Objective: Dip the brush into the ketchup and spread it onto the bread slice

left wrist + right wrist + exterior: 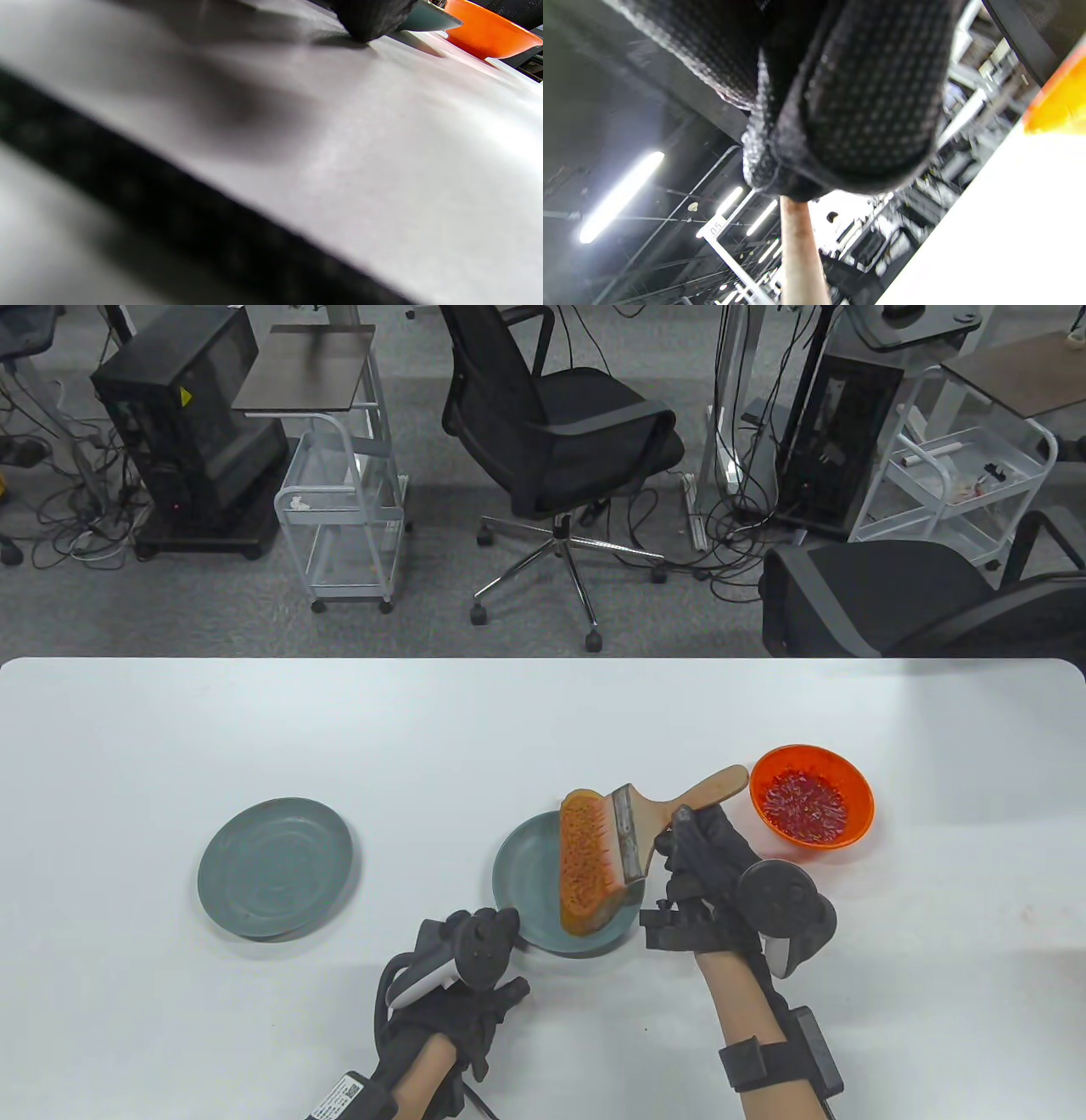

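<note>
An empty grey-green plate (pixel 275 867) sits on the white table (pixel 543 712). Beyond the table stand a black office chair (pixel 556 432), a computer tower (pixel 191 432) and a white cart (pixel 344 521).

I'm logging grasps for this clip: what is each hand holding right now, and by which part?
The right hand grips the brush by its wooden handle, behind the metal ferrule. The left hand holds nothing; its fingers touch the table by the plate.

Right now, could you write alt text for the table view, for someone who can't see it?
A gloved right hand holds a wide wooden brush, its bristles on a bread slice on a grey plate. An orange bowl of ketchup sits to the right, an empty plate left; the left hand rests beside the bread's plate.
</note>
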A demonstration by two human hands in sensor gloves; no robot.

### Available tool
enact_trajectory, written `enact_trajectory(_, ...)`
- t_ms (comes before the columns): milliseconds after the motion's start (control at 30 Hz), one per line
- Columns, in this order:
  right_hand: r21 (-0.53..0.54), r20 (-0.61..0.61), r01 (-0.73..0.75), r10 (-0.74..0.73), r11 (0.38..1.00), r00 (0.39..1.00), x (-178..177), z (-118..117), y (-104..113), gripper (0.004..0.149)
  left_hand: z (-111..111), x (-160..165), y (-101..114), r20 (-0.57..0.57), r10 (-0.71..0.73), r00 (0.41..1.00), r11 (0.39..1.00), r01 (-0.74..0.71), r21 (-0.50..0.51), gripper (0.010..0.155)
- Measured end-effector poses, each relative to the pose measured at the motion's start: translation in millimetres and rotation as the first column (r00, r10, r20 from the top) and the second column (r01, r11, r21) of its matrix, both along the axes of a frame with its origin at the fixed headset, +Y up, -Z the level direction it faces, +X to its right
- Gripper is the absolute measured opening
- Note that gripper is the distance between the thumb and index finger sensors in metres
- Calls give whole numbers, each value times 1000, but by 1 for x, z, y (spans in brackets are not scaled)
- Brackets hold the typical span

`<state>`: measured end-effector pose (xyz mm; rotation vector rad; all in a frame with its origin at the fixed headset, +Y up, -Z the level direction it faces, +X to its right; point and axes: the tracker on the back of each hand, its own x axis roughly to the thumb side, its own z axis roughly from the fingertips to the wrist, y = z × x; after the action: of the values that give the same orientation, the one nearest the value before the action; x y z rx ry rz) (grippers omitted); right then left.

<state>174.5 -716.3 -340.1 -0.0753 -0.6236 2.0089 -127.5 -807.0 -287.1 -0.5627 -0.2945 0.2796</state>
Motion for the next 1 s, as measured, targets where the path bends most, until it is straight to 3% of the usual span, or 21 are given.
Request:
enact_trajectory(100,-95,-73,49,-56,994,996,-9,-4,-11,46,0,0,0,-1,3,1000,1000,-3,4,77)
enact_trajectory(200,-71,-55,-65,62,995,997,-11,-3,-11,47,0,0,0,-2,2,1000,1000,-2,4,77)
enact_trajectory(233,-40,-36,-96,94,995,995,-9,-1,-9,47,0,0,0,-2,2,1000,1000,-2,3,77)
enact_trajectory(267,55,8,-151,150,987,989,-8,2,-3,47,0,0,0,-2,1,1000,1000,-1,3,77)
enact_trajectory(367,201,120,-404,387,892,914,-3,9,15,47,0,0,0,-3,0,1000,1000,0,4,77)
enact_trajectory(433,200,106,-349,334,916,937,-2,10,19,46,0,0,0,-3,-1,1000,1000,1,4,77)
enact_trajectory(500,163,24,-191,189,968,982,-3,8,15,47,0,0,0,-3,-3,1000,1000,3,3,77)
enact_trajectory(600,-3,-118,44,-44,999,992,-15,1,0,46,0,0,0,-6,0,1000,1000,0,2,77)
enact_trajectory(667,-16,-118,18,-20,1000,993,-21,-1,-6,46,0,0,0,-6,2,1000,1000,-2,2,77)
enact_trajectory(733,-2,-72,-125,124,992,990,-21,-1,-6,46,0,0,0,-6,2,1000,1000,-2,2,77)
enact_trajectory(900,169,125,-360,343,917,931,-6,6,10,47,0,0,0,-5,5,1000,1000,-5,2,77)
enact_trajectory(1000,174,58,-256,250,951,967,-6,7,12,46,0,0,0,-5,2,1000,1000,-2,0,77)
